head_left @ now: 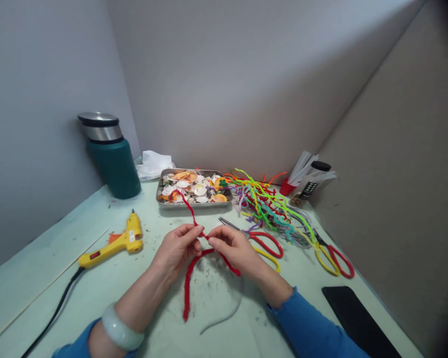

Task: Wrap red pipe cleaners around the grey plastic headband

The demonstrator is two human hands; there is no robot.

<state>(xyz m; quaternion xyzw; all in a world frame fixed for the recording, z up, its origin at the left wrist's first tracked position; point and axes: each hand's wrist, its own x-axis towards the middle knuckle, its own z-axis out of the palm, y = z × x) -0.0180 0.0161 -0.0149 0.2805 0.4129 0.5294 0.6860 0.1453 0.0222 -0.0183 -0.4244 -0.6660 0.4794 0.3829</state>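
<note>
A red pipe cleaner (190, 211) is pinched between the fingertips of my left hand (181, 246) and my right hand (233, 248), which nearly meet above the table. Its upper end curls up toward the shell tray. Below my hands, a thicker red fuzzy length (187, 293) hangs down, and another red end (231, 266) shows under my right hand; whether these join the pinched piece is hidden by my fingers. A thin grey strand (229, 314) curves over the table beneath my hands. Scissors (267, 243) with red and yellow handles lie just beyond my right hand.
A metal tray (194, 205) of shells stands ahead, beside a heap of coloured pipe cleaners (261, 199). At left are a yellow glue gun (114, 246), a thin stick (47, 292) and a teal bottle (114, 166). More scissors (334, 256) and a black phone-like slab (358, 320) lie right.
</note>
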